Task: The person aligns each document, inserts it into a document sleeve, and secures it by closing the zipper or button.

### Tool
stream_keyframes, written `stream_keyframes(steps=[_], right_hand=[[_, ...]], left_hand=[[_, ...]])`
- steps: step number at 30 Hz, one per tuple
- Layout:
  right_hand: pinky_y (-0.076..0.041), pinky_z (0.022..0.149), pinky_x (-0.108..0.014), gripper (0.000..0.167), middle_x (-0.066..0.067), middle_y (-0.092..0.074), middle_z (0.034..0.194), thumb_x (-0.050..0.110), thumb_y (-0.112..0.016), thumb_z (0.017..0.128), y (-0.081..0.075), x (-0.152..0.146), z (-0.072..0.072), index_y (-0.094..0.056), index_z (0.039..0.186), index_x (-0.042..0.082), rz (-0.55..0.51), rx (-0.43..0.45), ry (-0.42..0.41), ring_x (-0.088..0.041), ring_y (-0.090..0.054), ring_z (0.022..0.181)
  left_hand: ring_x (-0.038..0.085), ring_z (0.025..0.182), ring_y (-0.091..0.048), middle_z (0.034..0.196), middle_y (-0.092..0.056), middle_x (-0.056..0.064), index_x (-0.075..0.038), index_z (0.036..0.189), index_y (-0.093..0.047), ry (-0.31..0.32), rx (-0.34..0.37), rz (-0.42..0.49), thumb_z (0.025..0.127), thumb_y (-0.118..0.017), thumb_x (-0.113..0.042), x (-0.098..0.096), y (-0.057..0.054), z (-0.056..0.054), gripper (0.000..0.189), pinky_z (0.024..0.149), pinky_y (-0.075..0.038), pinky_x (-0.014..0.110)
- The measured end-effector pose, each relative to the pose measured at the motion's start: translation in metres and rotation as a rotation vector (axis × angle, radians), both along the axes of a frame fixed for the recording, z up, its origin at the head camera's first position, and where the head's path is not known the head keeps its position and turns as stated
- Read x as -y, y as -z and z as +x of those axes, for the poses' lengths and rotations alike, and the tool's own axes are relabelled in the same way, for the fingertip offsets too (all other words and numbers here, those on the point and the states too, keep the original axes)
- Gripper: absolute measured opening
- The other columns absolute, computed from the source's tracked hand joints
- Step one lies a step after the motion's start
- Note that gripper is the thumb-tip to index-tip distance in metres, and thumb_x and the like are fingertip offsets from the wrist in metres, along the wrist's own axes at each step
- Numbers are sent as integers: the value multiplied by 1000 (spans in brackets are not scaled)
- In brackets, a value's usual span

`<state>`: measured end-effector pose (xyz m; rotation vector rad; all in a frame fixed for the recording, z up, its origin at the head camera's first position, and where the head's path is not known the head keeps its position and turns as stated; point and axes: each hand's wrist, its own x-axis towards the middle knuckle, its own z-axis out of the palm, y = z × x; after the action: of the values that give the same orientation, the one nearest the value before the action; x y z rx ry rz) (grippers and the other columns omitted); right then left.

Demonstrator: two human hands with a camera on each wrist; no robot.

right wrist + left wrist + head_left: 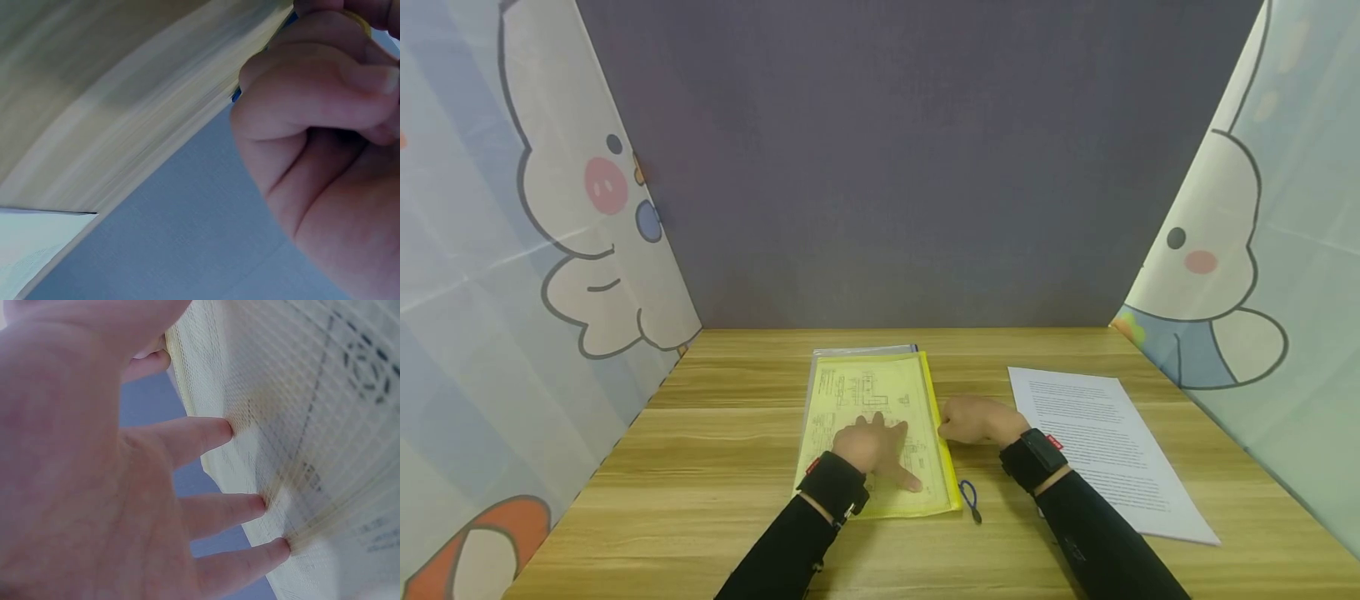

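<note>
On the yellow-brown wood-grain table we see the left hand, fingers spread, pressing a translucent yellow mesh folder, probably steadying it while the curled right hand pinches its edge.

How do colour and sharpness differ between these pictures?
Head view: warm, the yellow folder vivid, print on the paper too small to read; left wrist view: cooler, folder paler, its mesh distinct; right wrist view: table smeared, right hand clearer.

Yellow mesh-patterned folder, brown wood-grained table, dark grey panel.
</note>
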<state>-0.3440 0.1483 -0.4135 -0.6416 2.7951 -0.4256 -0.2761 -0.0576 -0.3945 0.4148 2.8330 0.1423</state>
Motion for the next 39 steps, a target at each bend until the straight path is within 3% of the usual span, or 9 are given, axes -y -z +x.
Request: stream_keyframes(steps=[11, 19, 39], right_hand=[[-23, 45, -23, 37, 7, -35, 52, 15, -62, 89, 0, 0, 0, -46, 56, 18, -3, 42, 14, -8, -28, 45], [-26, 48, -23, 23, 6, -37, 57, 14, -63, 91, -2, 1, 3, -65, 69, 15, -33, 102, 28, -9, -31, 48], [-27, 47, -23, 20, 5, -40, 56, 12, -62, 89, -8, 4, 9, -65, 70, 14, -12, 180, 27, -9, -32, 48]], left_hand=[[46, 142, -37, 160, -36, 20, -23, 155, -45, -9, 6, -10, 71, -78, -73, -1, 1, -2, 104, 94, -49, 63], [46, 142, -37, 160, -36, 20, -23, 155, -45, -3, 2, -8, 72, -78, -73, -1, 1, -2, 103, 95, -49, 63], [45, 143, -37, 160, -36, 19, -24, 156, -44, -17, 9, 1, 72, -78, -72, 0, -1, 0, 103, 95, -49, 61]])
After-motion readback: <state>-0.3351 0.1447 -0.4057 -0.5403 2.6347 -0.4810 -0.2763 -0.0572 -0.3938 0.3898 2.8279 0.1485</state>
